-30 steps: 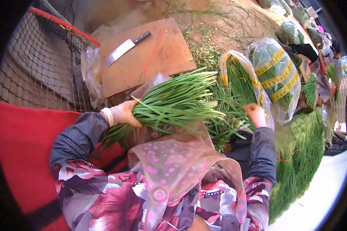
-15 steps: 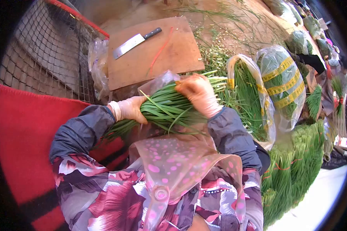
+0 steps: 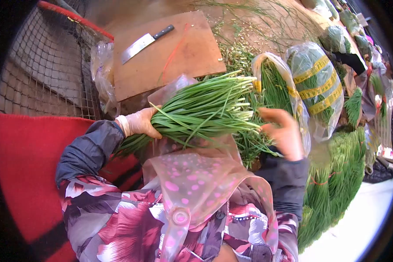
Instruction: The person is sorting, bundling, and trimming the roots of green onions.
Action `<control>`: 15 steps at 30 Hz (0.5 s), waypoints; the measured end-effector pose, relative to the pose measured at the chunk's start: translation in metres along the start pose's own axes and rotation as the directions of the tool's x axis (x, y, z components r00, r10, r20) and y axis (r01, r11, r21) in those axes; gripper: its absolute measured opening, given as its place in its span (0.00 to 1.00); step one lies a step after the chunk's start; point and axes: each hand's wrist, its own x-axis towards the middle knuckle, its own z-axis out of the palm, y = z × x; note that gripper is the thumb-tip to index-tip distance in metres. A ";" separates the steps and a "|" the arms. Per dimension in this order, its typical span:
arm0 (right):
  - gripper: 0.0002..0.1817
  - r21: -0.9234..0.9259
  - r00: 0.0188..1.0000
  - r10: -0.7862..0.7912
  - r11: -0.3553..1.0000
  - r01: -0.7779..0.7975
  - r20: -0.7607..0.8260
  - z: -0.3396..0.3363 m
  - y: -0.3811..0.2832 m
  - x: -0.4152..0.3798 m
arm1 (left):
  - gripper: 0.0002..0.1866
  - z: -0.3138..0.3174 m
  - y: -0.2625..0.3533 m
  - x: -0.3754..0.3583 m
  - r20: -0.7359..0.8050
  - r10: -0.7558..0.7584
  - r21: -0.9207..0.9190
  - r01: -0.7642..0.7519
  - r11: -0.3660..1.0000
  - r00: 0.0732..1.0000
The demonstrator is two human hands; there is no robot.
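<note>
My left hand (image 3: 140, 122), in a thin glove, grips a thick bunch of green chives (image 3: 205, 107) near its lower end; the tips fan out to the right. To the right of the bunch my right hand (image 3: 282, 131) hovers with fingers apart, holding nothing, just off the chive tips. A clear plastic apron with pink dots (image 3: 196, 183) covers my front below the bunch.
A wooden board (image 3: 179, 59) with a cleaver (image 3: 142, 43) and a red band lies ahead. Bagged chive bundles with yellow tape (image 3: 316, 81) and a heap of loose chives (image 3: 340, 179) sit at the right. Wire mesh (image 3: 43, 70) and red cloth (image 3: 26, 170) are on the left.
My right hand has come off the top of the bunch and moved right, fingers spread. The left hand keeps its grip and the bunch's tips are uncovered again.
</note>
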 end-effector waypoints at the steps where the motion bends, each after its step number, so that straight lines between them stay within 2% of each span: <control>1: 0.33 -0.209 0.974 -0.211 0.952 0.223 0.077 0.027 -0.017 -0.001 | 0.39 0.004 0.005 0.001 0.003 -0.013 -0.014 0.013 1.000 1.000; 2: 0.40 -0.162 0.925 -0.356 0.913 0.375 0.135 0.054 -0.023 0.003 | 0.39 0.007 0.004 0.003 0.006 -0.013 -0.008 0.013 1.000 1.000; 4: 0.39 -0.367 0.849 -0.496 0.767 0.526 0.182 0.102 -0.042 0.007 | 0.40 0.010 -0.002 0.005 -0.012 0.069 -0.001 -0.069 0.998 0.998; 6: 0.29 -0.410 0.768 -0.596 0.656 0.634 0.235 0.135 -0.028 0.015 | 0.41 0.012 -0.005 0.004 -0.026 0.070 0.014 -0.070 0.997 0.997; 7: 0.19 -0.430 0.717 -0.681 0.608 0.667 0.149 0.138 -0.022 0.020 | 0.41 0.013 -0.004 0.004 -0.035 0.076 0.021 -0.076 0.997 0.996; 8: 0.19 -0.442 0.723 -0.678 0.612 0.656 0.133 0.135 -0.018 0.020 | 0.42 0.013 -0.003 0.001 -0.062 0.071 0.087 -0.065 0.994 0.996; 9: 0.17 0.105 0.909 -0.415 0.906 0.410 0.029 0.130 -0.013 0.020 | 0.42 0.011 -0.005 -0.002 -0.055 0.078 0.096 -0.072 0.993 0.995; 10: 0.14 0.626 0.989 -0.107 0.780 0.020 0.102 0.121 -0.008 0.020 | 0.43 0.009 -0.007 -0.003 -0.046 0.089 0.105 -0.084 0.991 0.995; 11: 0.13 0.782 0.998 0.010 0.620 -0.058 0.066 0.094 -0.007 0.022 | 0.43 0.008 -0.010 -0.001 -0.024 0.114 0.020 -0.114 0.993 0.993; 12: 0.13 0.902 0.990 0.127 0.419 -0.105 0.056 0.060 -0.002 0.024 | 0.45 0.004 -0.014 -0.001 -0.010 0.114 0.027 -0.114 0.993 0.993; 13: 0.13 0.928 0.966 0.218 0.370 0.049 -0.138 0.038 0.011 0.029 | 0.46 0.005 -0.007 -0.002 -0.004 0.078 -0.026 -0.078 0.997 0.997; 15: 0.10 0.928 0.929 0.219 0.292 0.231 -0.300 -0.027 0.060 0.025 | 0.48 0.006 -0.004 -0.005 -0.002 0.033 -0.096 -0.033 0.995 0.999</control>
